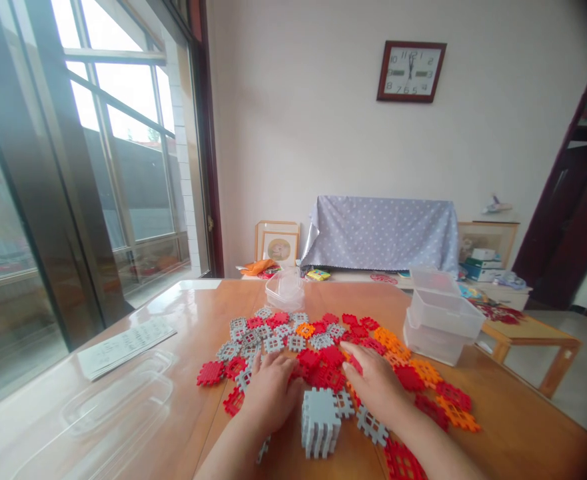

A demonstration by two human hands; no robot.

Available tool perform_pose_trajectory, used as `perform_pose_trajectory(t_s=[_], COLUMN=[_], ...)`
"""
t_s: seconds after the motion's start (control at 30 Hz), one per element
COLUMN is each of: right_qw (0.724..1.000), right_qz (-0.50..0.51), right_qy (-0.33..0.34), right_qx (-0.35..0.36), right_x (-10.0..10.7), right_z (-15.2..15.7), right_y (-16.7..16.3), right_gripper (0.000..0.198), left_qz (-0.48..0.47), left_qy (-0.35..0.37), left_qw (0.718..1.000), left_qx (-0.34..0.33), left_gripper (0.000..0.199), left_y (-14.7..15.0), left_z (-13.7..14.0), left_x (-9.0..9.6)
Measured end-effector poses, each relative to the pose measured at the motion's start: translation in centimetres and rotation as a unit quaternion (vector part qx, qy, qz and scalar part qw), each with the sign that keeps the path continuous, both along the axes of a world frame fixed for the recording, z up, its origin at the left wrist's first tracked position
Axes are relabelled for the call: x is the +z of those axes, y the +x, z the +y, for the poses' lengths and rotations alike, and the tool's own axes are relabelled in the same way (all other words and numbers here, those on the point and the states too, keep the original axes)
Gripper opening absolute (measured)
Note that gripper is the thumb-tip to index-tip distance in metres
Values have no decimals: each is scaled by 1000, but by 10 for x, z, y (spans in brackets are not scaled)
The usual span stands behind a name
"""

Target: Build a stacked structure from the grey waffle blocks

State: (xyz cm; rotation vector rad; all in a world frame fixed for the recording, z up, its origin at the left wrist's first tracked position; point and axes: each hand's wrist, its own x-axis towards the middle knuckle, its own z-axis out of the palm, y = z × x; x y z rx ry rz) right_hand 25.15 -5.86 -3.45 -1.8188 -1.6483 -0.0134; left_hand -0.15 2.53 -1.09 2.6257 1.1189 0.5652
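Note:
A spread of flat interlocking plastic tiles with notched edges lies on the table, among them red tiles (330, 357), grey tiles (273, 343) and orange tiles (393, 341). My left hand (273, 390) rests over the left middle of the spread, fingers loosely bent and apart. What lies under its palm is hidden. On the other side, my right hand (376, 380) reaches over the pieces with thumb and fingers apart. A red tile shows in the gap between them, not visibly gripped. Between my wrists stands a neat stack of grey tiles (320, 420).
Clear plastic boxes (440, 323) stand at the right, and a clear container (286, 290) sits behind the tiles. Clear lids (118, 400) and paper sheets (126, 343) lie at the left on the wooden table (183, 427). A wooden stool (538, 337) stands beyond the right edge.

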Motion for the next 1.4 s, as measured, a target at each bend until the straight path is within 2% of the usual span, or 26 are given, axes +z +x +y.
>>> perform_pose_trajectory(t_s=[0.17, 0.33, 0.5, 0.63, 0.73, 0.8, 0.9, 1.13, 1.3, 1.4], right_qw=[996, 995, 993, 987, 981, 978, 979, 984, 979, 973], right_qz=[66, 50, -4, -26, -34, -36, -35, 24, 114, 171], right_qy=[-58, -82, -112, -149, -182, -194, -180, -118, -98, -87], right_qx=[23, 22, 29, 47, 59, 71, 92, 132, 134, 131], right_x=[13, 21, 15, 7, 2, 1, 0, 3, 2, 3], right_z=[4, 37, 85, 115, 128, 131, 127, 102, 95, 93], right_y=[0, 10, 16, 15, 12, 8, 1, -4, 4, 9], right_gripper=[52, 52, 57, 72, 81, 77, 61, 25, 38, 40], left_qz=[9, 19, 22, 21, 19, 21, 24, 28, 9, -9], left_qy=[-30, -33, -40, -36, -33, -35, -47, -46, -50, -71], left_qw=[999, 999, 999, 999, 999, 999, 998, 998, 998, 995], left_qx=[-7, 15, 23, 27, 27, 25, 27, 21, 31, 72], left_gripper=[24, 17, 15, 9, 15, 25, 37, 20, 36, 34], left_y=[2, 3, 2, 1, -1, -2, -3, -5, -6, -7], left_z=[1, 3, 4, 4, 4, 3, 4, 4, 5, 9], left_x=[-5, -4, -3, -3, -3, -3, -1, 3, 7, 8])
